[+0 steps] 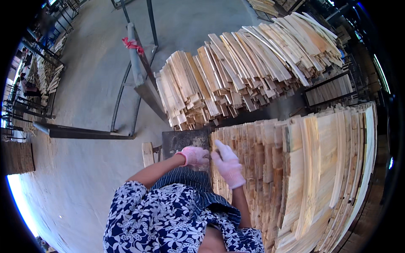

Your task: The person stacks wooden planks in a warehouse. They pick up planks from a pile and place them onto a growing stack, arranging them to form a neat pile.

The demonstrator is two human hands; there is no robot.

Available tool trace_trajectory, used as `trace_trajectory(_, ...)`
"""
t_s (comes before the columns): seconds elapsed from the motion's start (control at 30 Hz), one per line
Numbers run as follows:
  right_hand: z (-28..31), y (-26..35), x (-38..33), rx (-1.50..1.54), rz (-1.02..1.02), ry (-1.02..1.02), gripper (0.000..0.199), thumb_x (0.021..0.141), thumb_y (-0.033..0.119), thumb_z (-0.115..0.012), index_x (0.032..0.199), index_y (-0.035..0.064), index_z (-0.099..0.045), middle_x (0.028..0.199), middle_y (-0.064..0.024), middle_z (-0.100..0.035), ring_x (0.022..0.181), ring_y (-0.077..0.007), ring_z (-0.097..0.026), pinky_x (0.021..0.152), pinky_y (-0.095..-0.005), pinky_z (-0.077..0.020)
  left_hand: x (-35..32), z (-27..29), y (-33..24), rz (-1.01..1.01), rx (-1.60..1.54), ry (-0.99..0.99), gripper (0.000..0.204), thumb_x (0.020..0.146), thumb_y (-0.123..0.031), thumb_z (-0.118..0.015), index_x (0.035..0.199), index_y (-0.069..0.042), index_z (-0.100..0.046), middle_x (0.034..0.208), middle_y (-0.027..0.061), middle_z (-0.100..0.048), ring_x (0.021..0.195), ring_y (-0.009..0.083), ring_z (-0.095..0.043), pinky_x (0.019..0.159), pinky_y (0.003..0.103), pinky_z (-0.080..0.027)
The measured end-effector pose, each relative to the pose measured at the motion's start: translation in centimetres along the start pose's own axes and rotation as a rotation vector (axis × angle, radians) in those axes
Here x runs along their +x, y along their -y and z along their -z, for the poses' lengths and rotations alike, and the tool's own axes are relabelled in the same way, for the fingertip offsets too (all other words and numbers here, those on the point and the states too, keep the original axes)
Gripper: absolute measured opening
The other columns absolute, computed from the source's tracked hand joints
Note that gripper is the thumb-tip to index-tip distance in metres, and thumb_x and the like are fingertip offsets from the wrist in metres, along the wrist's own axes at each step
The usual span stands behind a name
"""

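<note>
My left hand [195, 156], in a pink and white knitted glove, is over a dark, worn flat surface [181, 138] in front of my body. Its fingers are curled in, and whatever they may hold is hidden. My right hand [230, 166], gloved the same way, is just to the right, at the left edge of a big stack of wooden boards [257, 156]. Its fingers stretch forward with the thumb apart, and nothing shows between them. A small gap separates the two hands.
A long pile of loose wooden slats [244, 63] lies ahead and to the right. Front left stands a metal frame [139, 76] with a red cloth [133, 44] tied on. A low dark beam [84, 131] crosses the concrete floor [88, 84]. A wooden piece [148, 154] stands beside the dark surface.
</note>
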State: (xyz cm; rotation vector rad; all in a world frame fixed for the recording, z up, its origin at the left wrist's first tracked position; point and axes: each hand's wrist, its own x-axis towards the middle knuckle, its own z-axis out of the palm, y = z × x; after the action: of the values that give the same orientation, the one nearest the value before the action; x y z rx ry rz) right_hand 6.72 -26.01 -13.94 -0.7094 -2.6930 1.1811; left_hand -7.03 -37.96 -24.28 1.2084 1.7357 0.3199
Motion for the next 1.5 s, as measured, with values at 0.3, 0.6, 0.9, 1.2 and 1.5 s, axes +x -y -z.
trace_trajectory(0.3,-19.8,-19.0,20.1,0.416,-0.660,0.301,0.036,0.094,0.028,-0.055,0.118,0.0042,-0.065,0.120,-0.0220,-0.067,0.113,-0.0392,-0.063,0.094,-0.0447,-0.0502,7.1,2.9,8.7,0.217,-0.278,-0.129,0.056,0.094,-0.053,-0.054,0.125,-0.008,-0.065,0.112,0.0212,-0.071,0.101,0.0369,-0.070,0.091,0.044,-0.052)
trace_trajectory(0.6,-23.4,-27.4,30.7,-0.096,-0.673,0.437,0.046,0.088,0.038,-0.056,0.117,0.0032,-0.066,0.120,-0.0309,-0.065,0.113,-0.0461,-0.062,0.095,-0.0485,-0.0508,14.0,6.2,12.5,0.430,-0.796,-0.342,0.057,0.095,-0.048,-0.058,0.134,-0.007,-0.061,0.128,0.0206,-0.067,0.118,0.0344,-0.064,0.103,0.040,-0.048)
trace_trajectory(0.9,-26.5,-48.7,35.9,-0.377,-0.685,0.284,0.063,0.096,0.050,-0.052,0.141,0.0053,-0.049,0.135,-0.0296,-0.056,0.121,-0.0489,-0.056,0.101,-0.0517,-0.0479,29.5,12.1,27.2,0.712,-0.755,-0.569,0.085,0.086,-0.056,-0.065,0.153,-0.008,-0.039,0.143,0.0296,-0.052,0.134,0.0440,-0.050,0.111,0.047,-0.041)
trace_trajectory(1.2,-31.9,-32.7,36.1,0.002,-0.807,0.297,0.087,0.093,0.068,-0.054,0.146,0.0001,-0.041,0.137,-0.0327,-0.051,0.129,-0.0512,-0.048,0.110,-0.0519,-0.0389,37.4,16.8,35.1,1.190,-0.799,-0.684,0.135,0.071,-0.068,-0.079,0.163,-0.014,0.005,0.160,0.0331,-0.020,0.145,0.0475,-0.033,0.117,0.050,-0.035)
trace_trajectory(1.5,-36.9,-39.1,40.9,1.295,-1.147,0.160,0.106,0.089,0.084,-0.043,0.150,-0.0029,-0.041,0.146,-0.0199,-0.053,0.130,-0.0340,-0.053,0.113,-0.0496,-0.0366,34.8,17.4,36.5,1.079,-0.739,-0.631,0.139,0.070,-0.062,-0.083,0.163,-0.014,0.007,0.160,0.0319,-0.019,0.146,0.0461,-0.032,0.119,0.049,-0.033)
